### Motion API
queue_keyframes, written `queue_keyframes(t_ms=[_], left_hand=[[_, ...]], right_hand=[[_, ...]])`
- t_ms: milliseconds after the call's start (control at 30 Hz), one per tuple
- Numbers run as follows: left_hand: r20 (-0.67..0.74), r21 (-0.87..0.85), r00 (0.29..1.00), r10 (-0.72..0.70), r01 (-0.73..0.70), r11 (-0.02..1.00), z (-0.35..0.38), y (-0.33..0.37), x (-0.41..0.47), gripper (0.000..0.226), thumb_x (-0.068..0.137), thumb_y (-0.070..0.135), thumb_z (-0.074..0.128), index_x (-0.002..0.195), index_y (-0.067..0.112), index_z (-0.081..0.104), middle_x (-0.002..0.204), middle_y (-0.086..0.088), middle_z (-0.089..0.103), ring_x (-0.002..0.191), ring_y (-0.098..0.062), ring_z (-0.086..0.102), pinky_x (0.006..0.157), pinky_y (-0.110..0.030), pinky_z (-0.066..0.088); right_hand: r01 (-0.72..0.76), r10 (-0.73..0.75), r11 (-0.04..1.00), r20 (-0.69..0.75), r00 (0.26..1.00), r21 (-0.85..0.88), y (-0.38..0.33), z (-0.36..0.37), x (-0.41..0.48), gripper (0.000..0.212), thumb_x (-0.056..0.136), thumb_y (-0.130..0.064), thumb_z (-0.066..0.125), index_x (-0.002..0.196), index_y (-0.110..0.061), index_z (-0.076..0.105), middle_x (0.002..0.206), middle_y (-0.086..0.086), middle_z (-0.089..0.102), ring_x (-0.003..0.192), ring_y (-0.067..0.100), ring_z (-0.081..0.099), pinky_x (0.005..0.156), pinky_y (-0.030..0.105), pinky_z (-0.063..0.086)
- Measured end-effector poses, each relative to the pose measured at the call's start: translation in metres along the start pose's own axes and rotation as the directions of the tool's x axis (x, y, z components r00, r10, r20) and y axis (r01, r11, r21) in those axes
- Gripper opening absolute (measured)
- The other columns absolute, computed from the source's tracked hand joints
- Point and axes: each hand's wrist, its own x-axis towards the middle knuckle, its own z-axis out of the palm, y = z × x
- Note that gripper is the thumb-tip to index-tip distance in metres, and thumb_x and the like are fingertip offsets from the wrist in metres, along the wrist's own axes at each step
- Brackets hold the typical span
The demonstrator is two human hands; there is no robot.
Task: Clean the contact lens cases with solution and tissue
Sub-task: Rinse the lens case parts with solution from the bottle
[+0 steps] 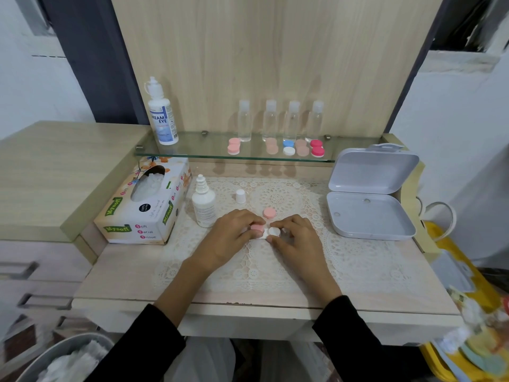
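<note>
Lens case (pixel 265 232) on mat (pixel 344 260), pinched between left hand (pixel 231 235) and right hand (pixel 296 238), loose cap (pixel 269 213) just behind, dropper bottle (pixel 203 205) to left, tissue box (pixel 143 208) further left, hinged box (pixel 370 213) at right, glass shelf (pixel 203 151) behind all, solution bottle (pixel 162 117) on shelf's left end, spare cases (pixel 272 146) along shelf centre

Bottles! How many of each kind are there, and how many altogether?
Clear bottles on the glass shelf: 4
Big labelled bottle on the shelf: 1
Small white bottle on the lace mat: 1
Total: 6
</note>
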Motion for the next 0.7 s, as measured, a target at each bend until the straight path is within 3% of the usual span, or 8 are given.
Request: queue_keyframes(t_ms=[433,567,700], left_hand=[[0.025,0.033,0.998,0.052,-0.052,0.998,0.0021,0.0039,0.0016,0.022,0.086,0.019,0.063,0.107,0.014,0.069,0.104,0.004,0.069,0.093,-0.012,0.058,0.082,-0.03,0.047],[0.074,-0.046,0.997,-0.001,0.004,0.999,0.0022,0.0051,0.0009,0.027,0.088,0.005,0.061,0.112,0.017,0.066,0.109,0.007,0.067,0.1,-0.009,0.058,0.089,-0.03,0.047],[0.119,-0.185,0.992,-0.041,0.063,0.981,-0.0001,0.0043,-0.0011,0.041,0.086,0.006,0.064,0.123,0.022,0.057,0.12,0.01,0.062,0.113,-0.002,0.055,0.098,-0.022,0.043]], right_hand=[[0.008,-0.008,1.0,-0.013,1.0,0.008,-0.0019,-0.0006,-0.0007,0.02,0.084,-0.026,0.072,0.103,-0.021,0.072,0.094,-0.012,0.056,0.094,0.008,0.045,0.074,0.012,0.032],[0.01,-0.01,1.0,-0.013,1.0,0.005,-0.0016,-0.0006,-0.0002,0.021,0.084,-0.029,0.072,0.104,-0.023,0.072,0.093,-0.012,0.056,0.094,0.008,0.045,0.072,0.013,0.032],[0.019,-0.019,1.0,-0.013,1.0,0.0,-0.0017,-0.0008,-0.0003,0.022,0.084,-0.03,0.072,0.105,-0.022,0.072,0.092,-0.01,0.056,0.092,0.01,0.045,0.071,0.015,0.033]])
